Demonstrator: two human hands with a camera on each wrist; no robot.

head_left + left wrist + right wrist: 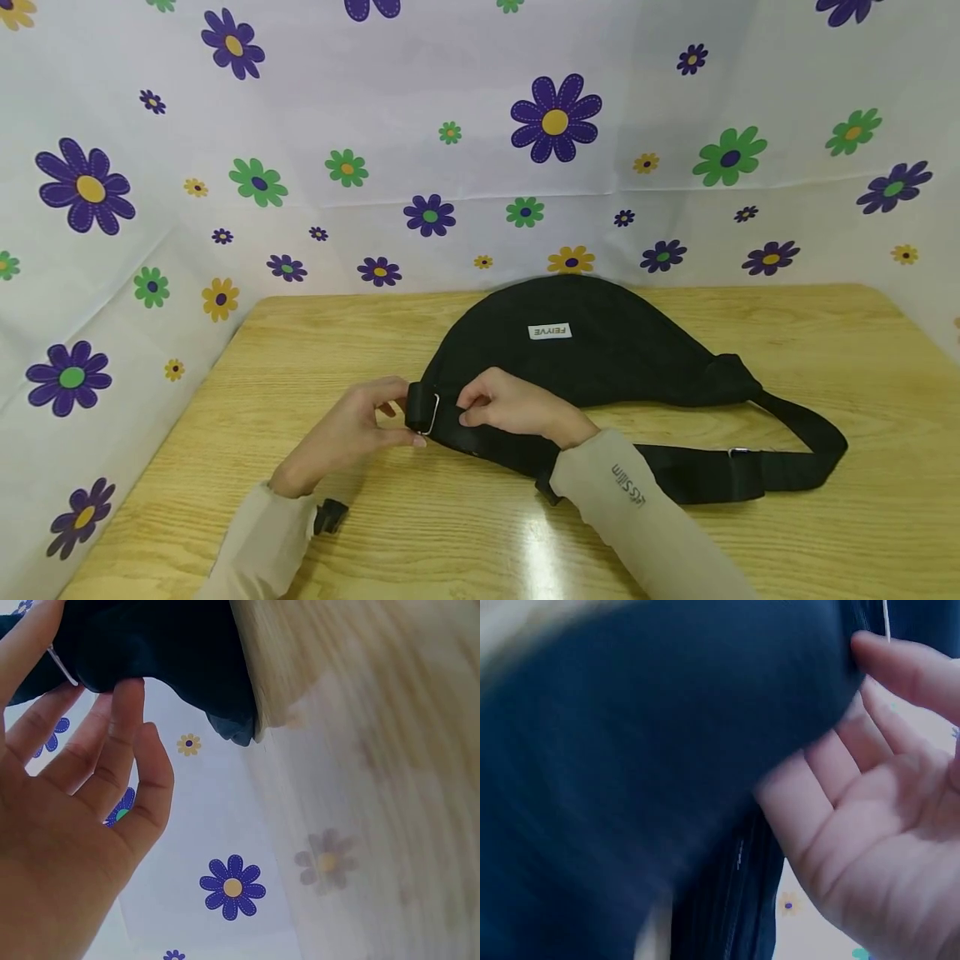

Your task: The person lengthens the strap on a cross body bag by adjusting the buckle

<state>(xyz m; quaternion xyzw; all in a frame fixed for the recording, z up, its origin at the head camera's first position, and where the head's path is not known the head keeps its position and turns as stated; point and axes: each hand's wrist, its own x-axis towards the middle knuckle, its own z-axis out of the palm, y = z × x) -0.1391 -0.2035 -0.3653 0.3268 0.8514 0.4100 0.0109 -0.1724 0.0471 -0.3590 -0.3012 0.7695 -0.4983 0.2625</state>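
Black half-moon bag (555, 358), white label (550, 332), strap (690, 475) pinched in left grip (347, 429) and right grip (519, 404)

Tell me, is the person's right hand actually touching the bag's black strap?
Touching. The head view shows it: the right hand pinches the black strap, with thumb and forefinger tips right on the fabric.

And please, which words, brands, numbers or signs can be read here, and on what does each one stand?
"FEIYVE": upside down, on the white label of the black bag.
Probably "Let'sslim": on the right sleeve; too small to be sure.
No readable numbers.
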